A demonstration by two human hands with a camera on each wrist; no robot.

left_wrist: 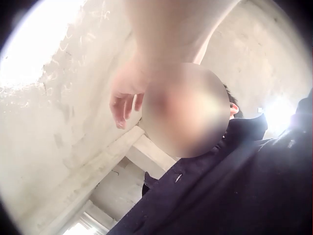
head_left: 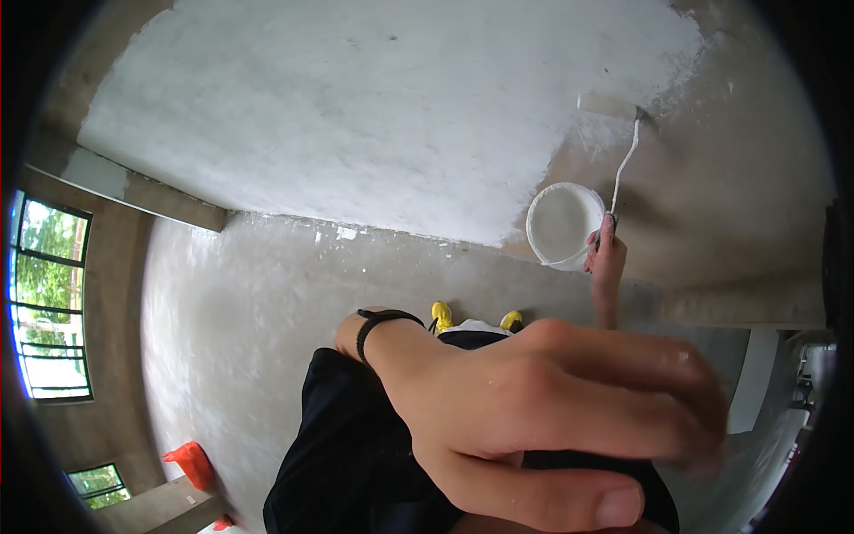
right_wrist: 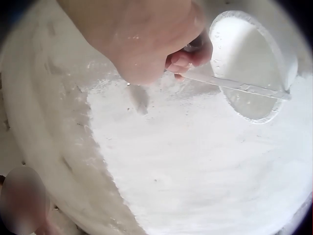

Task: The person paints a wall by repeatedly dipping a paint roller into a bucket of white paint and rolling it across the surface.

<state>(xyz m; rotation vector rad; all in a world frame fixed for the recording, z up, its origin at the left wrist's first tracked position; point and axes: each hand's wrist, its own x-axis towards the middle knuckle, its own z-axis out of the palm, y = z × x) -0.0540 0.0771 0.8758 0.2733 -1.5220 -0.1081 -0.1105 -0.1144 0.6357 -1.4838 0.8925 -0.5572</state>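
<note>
Gripping the paint roller [head_left: 625, 165] tight, the right hand [head_left: 606, 258] is beside the white bucket [head_left: 563, 224]; the left hand [head_left: 543, 418] is loose and empty.

Bare grey concrete floor [head_left: 249, 303], pair of yellow shoes [head_left: 441, 314] standing on it, white paint flecks [head_left: 345, 233] scattered along the wall's foot

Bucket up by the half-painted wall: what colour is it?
The bucket is white, rim and inside alike; the head view shows it best.
</note>
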